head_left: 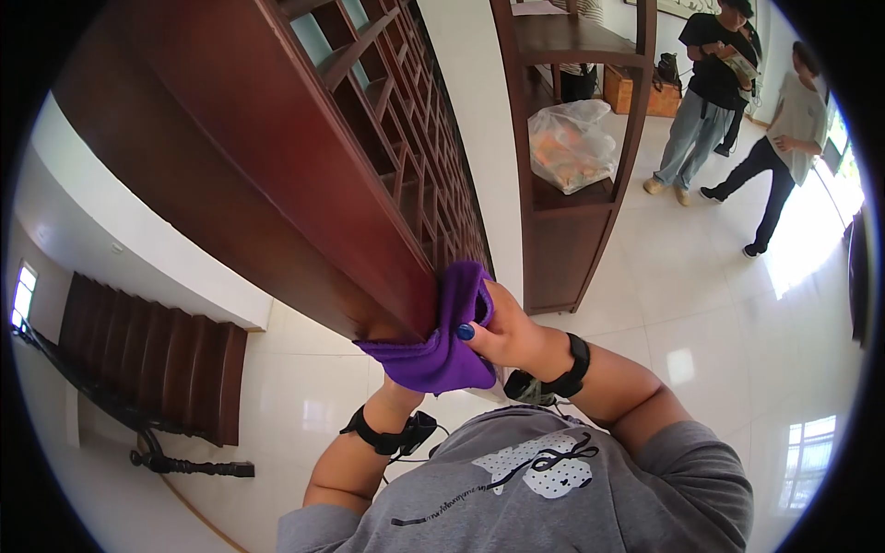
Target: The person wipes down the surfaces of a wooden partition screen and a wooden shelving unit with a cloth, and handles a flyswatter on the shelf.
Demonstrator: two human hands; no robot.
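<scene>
The right hand [505, 334] grasps a purple cloth [426, 365], with the thumb pressed on its outer side. The left hand [398, 394] is mostly hidden behind this cloth, so I cannot tell how its fingers are closed. The cloth is folded against the near edge of a dark red wooden frame [304, 184], which has a lattice [406, 120] on one side. In my judgement, the step in hand is wiping this edge; the next move calls for even pressure while the cloth slides along the wood. Farther out, a shelf [583, 253] carries a plastic bag [572, 147], two people [710, 83] stand beyond it, and stairs [152, 359] are at the left.
</scene>
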